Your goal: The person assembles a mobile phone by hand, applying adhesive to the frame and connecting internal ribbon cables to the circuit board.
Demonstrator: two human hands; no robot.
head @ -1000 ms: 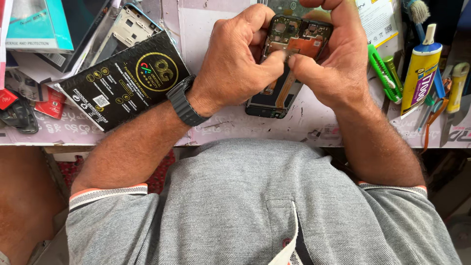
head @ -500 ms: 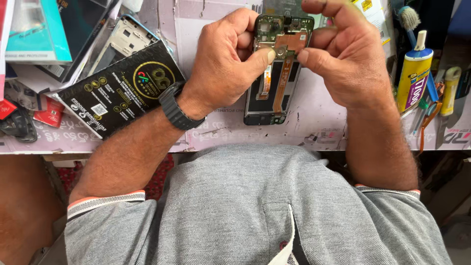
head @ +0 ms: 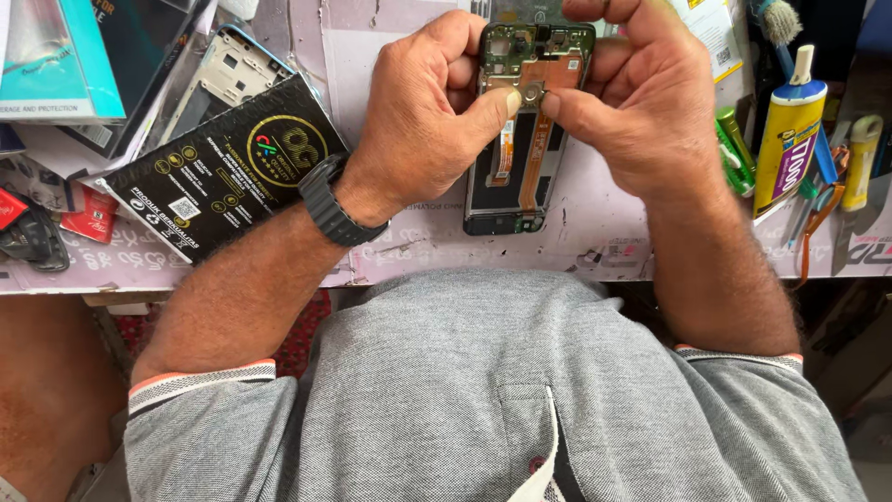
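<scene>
While the person in the grey shirt [head: 483, 400] leans over it, the pale worktop [head: 604, 232] fills the top of the frame. On its left side lies a black box [head: 223, 167] with a gold ring on it, and a white phone frame [head: 223, 79] peeks out just above that box. In the top middle lies an open phone [head: 520, 158] with its back off, so its green and orange parts show. The left hand [head: 418, 121] curls round the phone's left edge and wears a black watch [head: 330, 204] on the wrist. The right hand [head: 650, 102] curls round the right edge. Both thumbs meet and press on a small round part near the phone's top. At the far right stands a yellow glue tube [head: 785, 139], with a green tool [head: 734, 149] just beside it.
</scene>
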